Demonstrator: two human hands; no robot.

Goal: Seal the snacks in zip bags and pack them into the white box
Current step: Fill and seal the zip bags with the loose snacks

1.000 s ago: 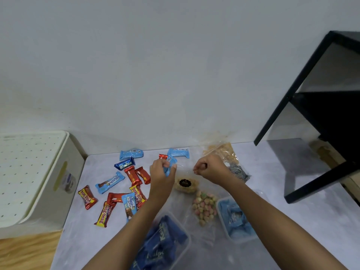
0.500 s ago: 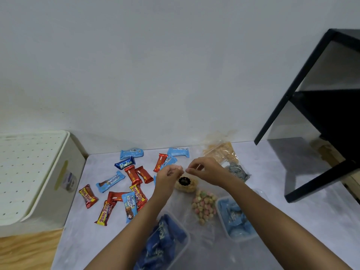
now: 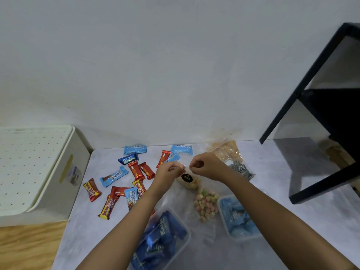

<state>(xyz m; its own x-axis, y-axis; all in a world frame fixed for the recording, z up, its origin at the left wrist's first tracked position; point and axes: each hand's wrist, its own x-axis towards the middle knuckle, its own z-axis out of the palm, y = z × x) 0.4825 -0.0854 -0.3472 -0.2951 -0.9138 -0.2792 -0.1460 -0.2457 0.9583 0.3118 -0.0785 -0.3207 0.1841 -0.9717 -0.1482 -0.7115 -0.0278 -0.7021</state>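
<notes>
My left hand [image 3: 171, 170] and my right hand [image 3: 206, 166] are close together above the table, fingertips curled and pinching the top edge of a clear zip bag [image 3: 191, 185]. The bag holds a tan snack with a round black label [image 3: 186, 178]. Another clear bag of pastel candies [image 3: 205, 203] lies just in front of it. The white box [image 3: 64, 172] with a perforated lid stands at the left. Loose wrapped bars [image 3: 114, 175] in blue, red and yellow lie scattered left of my hands.
A clear tub of dark blue packs [image 3: 161, 236] sits near my left forearm, and a tub of light blue packs [image 3: 236, 217] by my right. Bagged crackers [image 3: 227, 151] and striped sweets [image 3: 240, 169] lie behind. A black shelf frame [image 3: 321, 133] stands at the right.
My hands have drawn closer together along the top of the zip bag; one second ago they were farther apart. The bag and the other snacks lie where they were.
</notes>
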